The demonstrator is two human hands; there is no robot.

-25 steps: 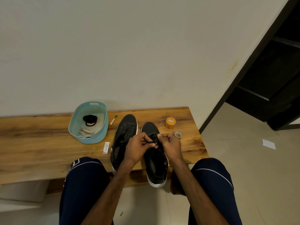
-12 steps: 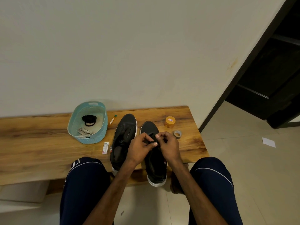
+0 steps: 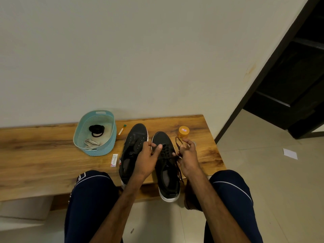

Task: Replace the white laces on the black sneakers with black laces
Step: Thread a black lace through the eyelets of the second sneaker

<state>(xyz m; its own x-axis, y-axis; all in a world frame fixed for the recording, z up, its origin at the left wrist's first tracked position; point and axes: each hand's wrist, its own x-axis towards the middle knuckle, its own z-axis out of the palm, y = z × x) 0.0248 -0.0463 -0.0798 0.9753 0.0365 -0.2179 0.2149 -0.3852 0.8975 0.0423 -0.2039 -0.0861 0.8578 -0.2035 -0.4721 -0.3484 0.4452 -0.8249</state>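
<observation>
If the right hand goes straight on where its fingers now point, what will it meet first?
Probably the orange jar, standing on the bench just beyond the right hand, which pinches a loop of black lace. Depth is unclear from one view, so it may pass beside it.

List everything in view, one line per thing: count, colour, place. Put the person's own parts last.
bench: one, brown wood, against the wall
basket: one, teal, on the bench at left
coiled lace: one, black, in the basket
white laces: one bundle, in the basket
stick: one, white, green-tipped, right of the basket
unlaced sneaker: one, black, white sole, mid-bench
part-laced sneaker: one, black, white sole, right of the other
black lace: one, threaded in the part-laced sneaker
small box: one, white, left of the unlaced sneaker
jar: one, orange, far edge, right of the sneakers
paper: one, white, on the floor, right
left hand: one, pinches the part-laced sneaker's upper
right hand: one, pinches the black lace
knees: two, dark blue trousers, foreground
</observation>
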